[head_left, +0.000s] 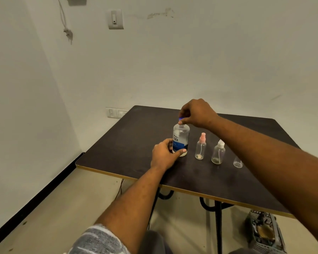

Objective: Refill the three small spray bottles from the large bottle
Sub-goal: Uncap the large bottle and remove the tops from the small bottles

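Uncapping large bottle; no pouring yet.
Clasping base in left grip, pinching blue cap in right grip, beside seemingly empty small bottles.

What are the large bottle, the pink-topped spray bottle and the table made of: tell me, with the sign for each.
Large bottle: clear glossy plastic, it seems; see-through above its white and blue label. Pink-topped spray bottle: thin clear plastic, the dip tube showing inside; pump head probably pink plastic. Table: dark, dull wood-look board, likely laminate, with a pale edge band.
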